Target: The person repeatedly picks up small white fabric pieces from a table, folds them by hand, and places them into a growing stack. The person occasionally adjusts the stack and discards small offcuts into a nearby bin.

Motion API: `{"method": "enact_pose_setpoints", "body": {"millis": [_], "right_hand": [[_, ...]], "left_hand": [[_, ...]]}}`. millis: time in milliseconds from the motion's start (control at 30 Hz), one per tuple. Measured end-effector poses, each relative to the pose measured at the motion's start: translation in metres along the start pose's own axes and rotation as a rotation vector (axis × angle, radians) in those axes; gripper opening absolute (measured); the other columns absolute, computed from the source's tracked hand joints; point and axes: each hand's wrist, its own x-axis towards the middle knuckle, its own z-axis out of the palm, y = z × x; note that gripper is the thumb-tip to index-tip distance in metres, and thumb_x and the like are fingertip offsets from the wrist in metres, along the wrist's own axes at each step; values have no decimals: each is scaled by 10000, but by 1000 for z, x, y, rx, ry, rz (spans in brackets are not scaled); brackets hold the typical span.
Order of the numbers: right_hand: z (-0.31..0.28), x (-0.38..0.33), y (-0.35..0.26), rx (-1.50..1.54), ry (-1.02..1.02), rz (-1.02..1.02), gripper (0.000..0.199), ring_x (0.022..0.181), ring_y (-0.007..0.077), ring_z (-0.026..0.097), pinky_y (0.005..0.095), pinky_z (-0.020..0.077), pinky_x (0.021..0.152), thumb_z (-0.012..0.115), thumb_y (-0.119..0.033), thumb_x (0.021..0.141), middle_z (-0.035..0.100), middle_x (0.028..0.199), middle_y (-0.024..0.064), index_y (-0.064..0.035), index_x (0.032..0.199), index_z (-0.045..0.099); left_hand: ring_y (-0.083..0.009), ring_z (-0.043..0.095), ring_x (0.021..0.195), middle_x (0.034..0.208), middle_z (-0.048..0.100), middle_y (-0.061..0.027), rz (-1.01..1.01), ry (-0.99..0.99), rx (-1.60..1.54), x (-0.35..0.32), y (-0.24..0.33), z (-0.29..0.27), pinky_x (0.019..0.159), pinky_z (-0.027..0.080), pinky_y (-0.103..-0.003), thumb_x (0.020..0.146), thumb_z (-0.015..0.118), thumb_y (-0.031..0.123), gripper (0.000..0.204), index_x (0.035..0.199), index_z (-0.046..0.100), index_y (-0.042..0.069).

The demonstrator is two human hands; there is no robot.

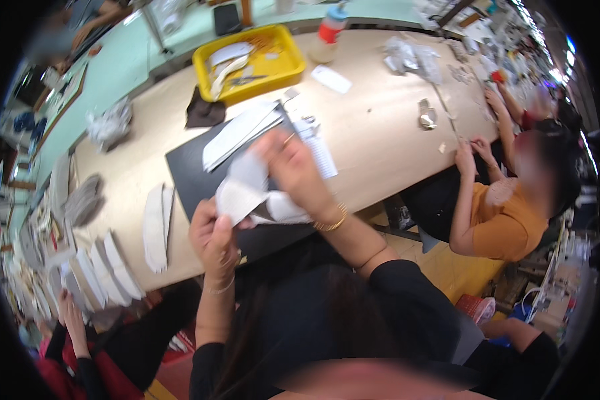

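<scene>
Between my hands is a curved white piece of fabric (242, 195), folded over in part, with a loop running below my right wrist. My left hand (213, 240) is closed on its near edge, thumb on top. Above its far end is my right hand (293, 167), fingers curled together and blurred by motion; what they pinch is hidden. A dark grey mat (183, 163) lies beneath. On the mat rests a stack of long white pieces (237, 137), just beyond the held fabric. A printed paper sheet (323, 157) lies to the right.
A yellow tray (290, 77) holding white pieces and scissors stands at the far side, near a red-banded bottle (330, 30). Dark brown cloth (203, 112) lies before it. Curved white strips (157, 227) are at left. Co-workers sit on both sides; one in an orange shirt (510, 230) is right.
</scene>
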Motion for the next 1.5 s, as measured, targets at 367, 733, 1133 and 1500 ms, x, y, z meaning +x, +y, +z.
{"method": "enact_pose_setpoints", "body": {"millis": [367,733,1133,1500], "right_hand": [[7,-5,-14,-362,-105,-240,176,682,136,605,267,493,636,655,-155,948,671,800,58,0,864,647],[8,-6,-14,-437,-242,-409,255,927,174,639,315,505,841,630,-235,975,685,1002,139,0,1069,655],[-104,52,-24,-53,641,-336,405,822,257,694,338,567,739,514,-277,1039,707,927,205,109,1033,640],[-107,89,-21,-663,321,-589,318,957,150,625,271,489,859,472,-214,1053,693,1029,108,-29,1291,574]], "left_hand": [[-135,545,889,969,597,-68,-202,-41,-2,19,-2,-5,818,431,-285,1001,436,533,572,969,591,-16],[-84,558,856,882,610,0,-302,-46,235,16,10,-7,778,452,-240,983,626,266,277,1065,653,4],[-273,603,807,943,641,-148,-60,-375,555,-22,39,-11,756,468,-364,922,627,149,195,894,640,-43],[-371,669,997,1128,641,-279,193,491,-151,-81,97,-142,863,552,-447,810,578,204,609,1271,494,-184]]}}
